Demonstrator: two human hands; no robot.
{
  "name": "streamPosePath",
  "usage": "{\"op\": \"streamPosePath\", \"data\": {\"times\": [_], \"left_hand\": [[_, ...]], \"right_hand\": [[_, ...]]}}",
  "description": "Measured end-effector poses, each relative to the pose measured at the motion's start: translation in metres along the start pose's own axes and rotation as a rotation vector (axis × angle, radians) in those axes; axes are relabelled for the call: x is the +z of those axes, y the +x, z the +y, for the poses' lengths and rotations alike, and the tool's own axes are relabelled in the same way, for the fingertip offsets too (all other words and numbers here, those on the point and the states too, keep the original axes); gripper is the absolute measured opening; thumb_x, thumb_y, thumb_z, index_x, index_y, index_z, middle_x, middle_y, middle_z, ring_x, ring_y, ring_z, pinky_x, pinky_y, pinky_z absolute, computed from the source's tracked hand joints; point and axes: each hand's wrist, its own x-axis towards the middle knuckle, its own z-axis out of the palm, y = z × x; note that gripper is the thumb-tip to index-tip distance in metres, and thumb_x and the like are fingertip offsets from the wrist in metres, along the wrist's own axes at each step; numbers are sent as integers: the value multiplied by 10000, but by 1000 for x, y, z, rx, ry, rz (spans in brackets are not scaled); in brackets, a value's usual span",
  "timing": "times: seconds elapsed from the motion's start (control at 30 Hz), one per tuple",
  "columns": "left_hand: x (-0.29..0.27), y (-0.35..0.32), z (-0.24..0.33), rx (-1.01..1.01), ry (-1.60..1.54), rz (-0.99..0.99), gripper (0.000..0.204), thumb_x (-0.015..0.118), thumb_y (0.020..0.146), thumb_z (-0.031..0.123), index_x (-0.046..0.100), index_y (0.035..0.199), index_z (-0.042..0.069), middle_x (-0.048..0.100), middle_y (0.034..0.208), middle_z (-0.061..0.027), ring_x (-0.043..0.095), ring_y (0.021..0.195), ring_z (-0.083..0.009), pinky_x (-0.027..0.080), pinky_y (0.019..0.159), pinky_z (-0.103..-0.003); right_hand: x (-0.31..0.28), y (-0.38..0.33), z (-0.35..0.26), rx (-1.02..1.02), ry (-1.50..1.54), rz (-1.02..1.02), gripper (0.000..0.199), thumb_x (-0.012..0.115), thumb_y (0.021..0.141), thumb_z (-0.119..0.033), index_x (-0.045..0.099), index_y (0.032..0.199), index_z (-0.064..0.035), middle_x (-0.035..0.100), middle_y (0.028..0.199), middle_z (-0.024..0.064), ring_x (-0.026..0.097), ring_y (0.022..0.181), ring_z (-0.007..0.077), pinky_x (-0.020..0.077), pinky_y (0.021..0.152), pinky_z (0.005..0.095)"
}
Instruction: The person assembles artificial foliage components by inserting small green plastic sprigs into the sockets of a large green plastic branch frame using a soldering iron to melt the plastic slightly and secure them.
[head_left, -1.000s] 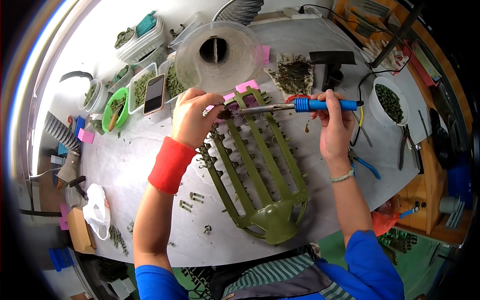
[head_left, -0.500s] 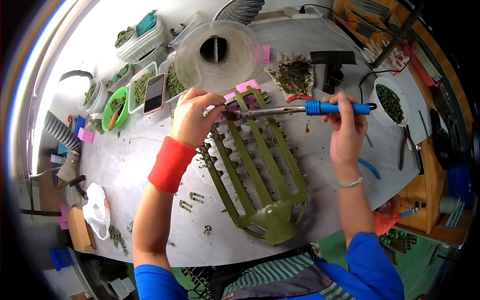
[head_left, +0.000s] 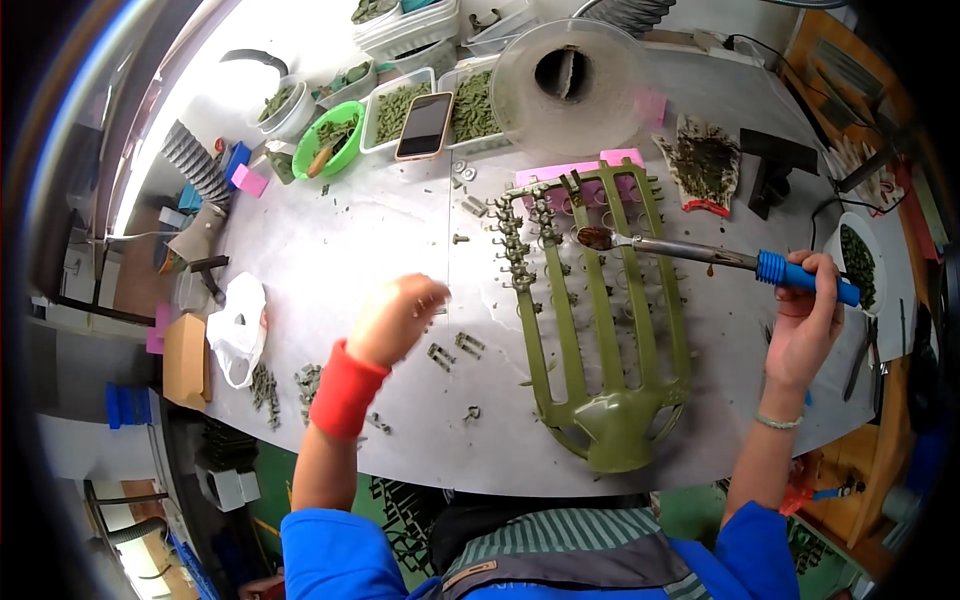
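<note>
A long blue-handled tool like a soldering iron (head_left: 700,252), with a metal barrel and brown, rounded tip, is gripped in my right hand (head_left: 803,325). Its tip is over the upper part of an olive-green slotted plastic frame (head_left: 605,375), which lies on the table with small green clips (head_left: 512,250) along its upper left bars. My left hand (head_left: 398,315), red band at the wrist, is over the table left of the frame. Its fingers curl but are blurred, so whether they hold anything is unclear. Loose green clips (head_left: 468,345) lie close by it.
Pink blocks (head_left: 540,177) are at the frame's far end. Behind are a clear round tub (head_left: 520,100), a phone (head_left: 425,125) on bins of green parts, and a green bowl (head_left: 350,155). A stained glove (head_left: 700,165) and a white bowl (head_left: 832,240) are to the right.
My left hand has left the frame's far end and moved nearer, to the left of it. My right hand has drawn the tool slightly right. The whole view has shifted.
</note>
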Motion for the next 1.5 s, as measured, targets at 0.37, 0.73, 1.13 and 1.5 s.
{"op": "streamPosePath", "data": {"times": [0.37, 0.73, 1.13, 1.5], "left_hand": [[55, -44, 28, 209, 391, 138, 282, 577, 735, -33, 618, 1007, 26, 611, 960, -88, 591, 932, -268, 524, 756, -346], [-8, 32, 62, 49, -283, 224, 267, 653, 797, -63, 664, 1048, 28, 654, 932, -78, 655, 847, -158, 542, 711, -274], [31, 120, 86, 131, -460, 320, 205, 712, 788, 48, 673, 989, 56, 683, 898, -85, 645, 727, -165, 523, 645, -282], [41, 139, 90, 349, -13, 436, 166, 733, 741, 98, 700, 903, 110, 674, 804, -19, 574, 822, -210, 451, 766, -339]], "right_hand": [[-5, -11, -15, -6, 0, -48, 166, 578, 931, -170, 597, 853, -25, 628, 887, 96, 521, 670, 101, 435, 594, 239], [-3, -6, -17, 27, 39, -62, 172, 592, 931, -172, 602, 835, -28, 630, 853, 94, 568, 730, 121, 446, 582, 257], [8, 12, 17, 31, 99, -61, 183, 618, 920, -188, 634, 884, -9, 652, 839, 104, 576, 649, 138, 475, 588, 266], [12, 18, 37, 37, 124, -72, 200, 598, 932, -196, 629, 890, -3, 655, 848, 117, 575, 633, 138, 480, 601, 265]]}}
